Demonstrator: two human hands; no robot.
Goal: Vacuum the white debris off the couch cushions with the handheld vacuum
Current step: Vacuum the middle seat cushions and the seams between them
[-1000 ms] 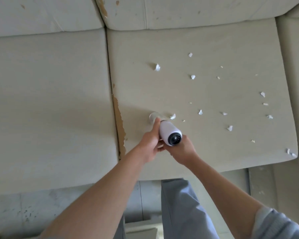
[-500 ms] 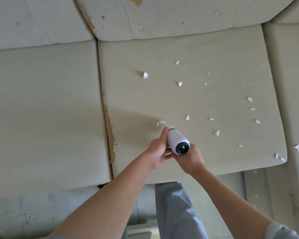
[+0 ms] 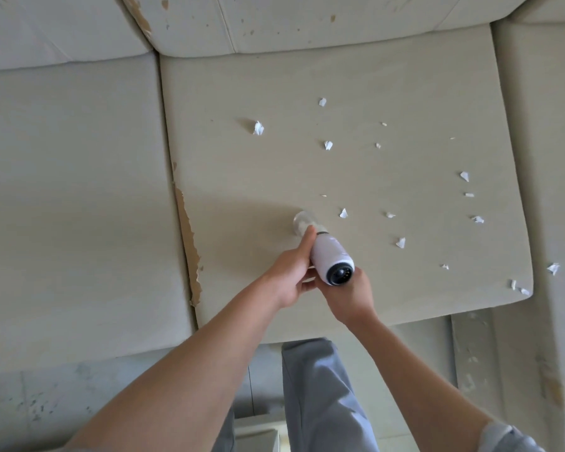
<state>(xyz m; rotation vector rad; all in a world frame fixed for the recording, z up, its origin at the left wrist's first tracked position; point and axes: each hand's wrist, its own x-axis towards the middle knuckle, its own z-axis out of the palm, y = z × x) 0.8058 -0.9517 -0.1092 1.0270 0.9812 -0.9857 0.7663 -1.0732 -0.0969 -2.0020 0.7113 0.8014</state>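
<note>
A white handheld vacuum (image 3: 330, 258) with a clear nozzle (image 3: 301, 222) rests nozzle-down on the middle beige couch cushion (image 3: 248, 177). My left hand (image 3: 289, 272) grips its left side with the thumb lying along the body. My right hand (image 3: 351, 296) holds its rear end from below. Several white paper scraps lie on the cushion: a large scrap (image 3: 258, 128) farther back, the nearest scrap (image 3: 343, 213) just right of the nozzle, and others such as the scrap (image 3: 400, 243) to the right.
The left seat cushion (image 3: 72, 197) has no scraps on it. A torn brown strip (image 3: 188, 243) runs along the seam between the cushions. A right couch section (image 3: 552, 190) holds a scrap (image 3: 553, 268). Back cushions (image 3: 307, 24) rise behind. My grey trouser leg (image 3: 320, 396) stands at the couch front.
The scrap that lay beside the nozzle a second ago is gone. The vacuum and both hands have shifted slightly right along the cushion, toward the nearest remaining scrap.
</note>
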